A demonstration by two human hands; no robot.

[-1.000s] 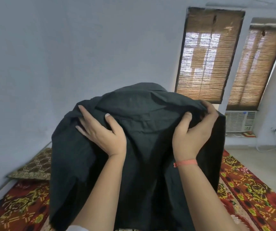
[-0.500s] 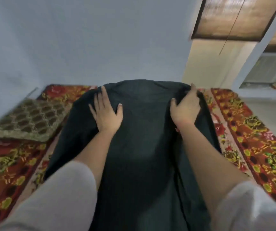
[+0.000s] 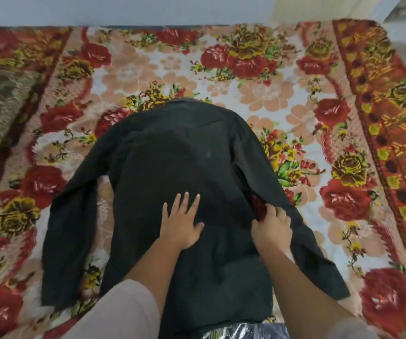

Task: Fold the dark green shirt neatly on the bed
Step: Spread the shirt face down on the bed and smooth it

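A dark green shirt lies spread back-up on the floral-covered bed, sleeves trailing toward the near side. The left hand presses flat on its centre, fingers spread. The right hand, fingers curled, appears to pinch the shirt's right edge, though blur obscures the grip. Done well, the palm should anchor the cloth while that side folds in along a straight line.

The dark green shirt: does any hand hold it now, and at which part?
The right hand grips the dark green shirt at its right side edge, where the sleeve leaves the body. The left hand only lies flat on it.
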